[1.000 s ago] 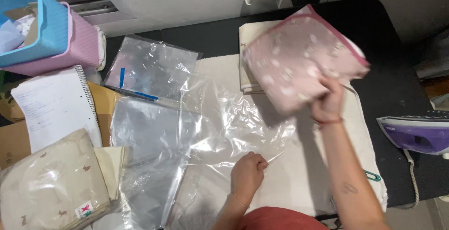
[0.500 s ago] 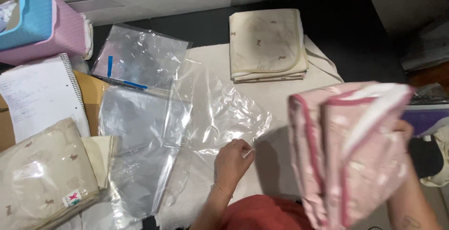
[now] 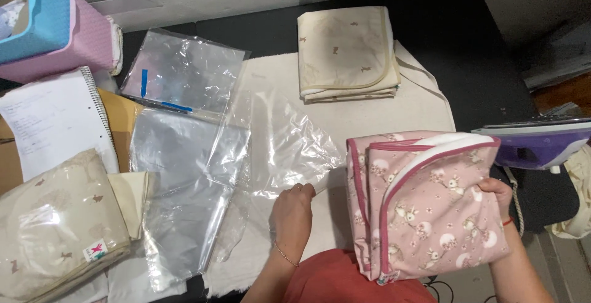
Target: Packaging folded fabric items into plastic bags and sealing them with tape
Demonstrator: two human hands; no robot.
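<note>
Left hand (image 3: 292, 209) is pinching the edge of a clear plastic bag (image 3: 277, 146) that's lying flat on the white cloth (image 3: 425, 109) over the tabletop, fingers pressed together right at the bag's near corner. Right hand (image 3: 496, 193) has a folded pink blanket (image 3: 425, 207) gripped by its right side, fingers wrapped round the edge, held up just beside the bag and a bit off the cloth. So the blanket's in the air at the right, the bag's right next to it on the left, nearly touching.

Looks to me like the bagging step: folded piece ready, bag being held for it. Can't really tell if the bag mouth is open though, the plastic's too see-through and wrinkly. I'd guess the next move needs that mouth pulled apart with the left hand so the blanket's folded edge can slide in straight, otherwise it'll bunch up.

Other stuff around: a folded cream blanket (image 3: 348, 53) further up the cloth, more plastic bags (image 3: 181, 72) at the left, one already-bagged cream blanket (image 3: 58, 229) at the bottom left, a notebook (image 3: 52, 121), pink and blue baskets (image 3: 55, 29) in the corner, and a purple iron (image 3: 542, 143) off to the right.
</note>
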